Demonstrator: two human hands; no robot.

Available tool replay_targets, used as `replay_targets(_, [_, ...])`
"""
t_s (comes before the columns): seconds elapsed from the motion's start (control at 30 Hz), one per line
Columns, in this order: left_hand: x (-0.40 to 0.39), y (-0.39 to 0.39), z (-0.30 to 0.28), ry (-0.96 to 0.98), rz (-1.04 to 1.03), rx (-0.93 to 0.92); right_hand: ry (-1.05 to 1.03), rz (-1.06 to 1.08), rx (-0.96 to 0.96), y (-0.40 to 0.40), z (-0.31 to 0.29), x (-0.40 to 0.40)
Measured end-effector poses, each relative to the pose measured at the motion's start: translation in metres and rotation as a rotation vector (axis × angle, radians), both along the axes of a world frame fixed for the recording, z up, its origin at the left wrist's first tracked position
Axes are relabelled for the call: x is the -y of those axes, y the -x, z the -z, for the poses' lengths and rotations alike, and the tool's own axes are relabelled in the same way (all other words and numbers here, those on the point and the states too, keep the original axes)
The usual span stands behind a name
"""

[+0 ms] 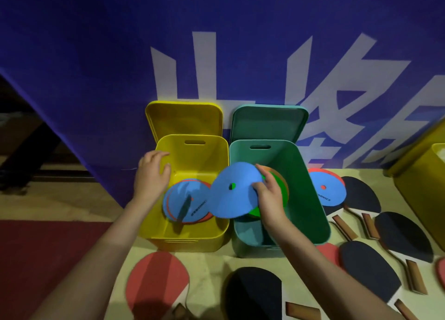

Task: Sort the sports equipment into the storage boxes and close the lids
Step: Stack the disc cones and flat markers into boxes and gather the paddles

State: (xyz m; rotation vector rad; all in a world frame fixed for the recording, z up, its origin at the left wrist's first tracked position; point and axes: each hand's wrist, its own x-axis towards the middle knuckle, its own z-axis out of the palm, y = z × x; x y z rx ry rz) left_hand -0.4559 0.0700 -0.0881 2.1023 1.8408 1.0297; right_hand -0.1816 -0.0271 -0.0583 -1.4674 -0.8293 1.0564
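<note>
Blue disc (232,194) pinched between right fingers (261,189)

A table-tennis hall: paddles (368,269) on the floor, blue barrier banner (216,54) behind.

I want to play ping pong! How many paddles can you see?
7: red and black in front; one red by the green box; three black right; red edge. More may hide.
</note>
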Motion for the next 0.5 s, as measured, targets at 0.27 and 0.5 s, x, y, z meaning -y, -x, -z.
replay_targets(0.27, [0.009, 0.042, 0.029, 0.502, -0.058, 0.205, 0.094, -0.394, 0.441, 0.084, 0.008, -0.076])
replay_targets(0.5, [0.007, 0.040, 0.033, 0.417, -0.088, 0.233, 0.354, -0.293, 0.256, 0.124, 0.070, -0.105])
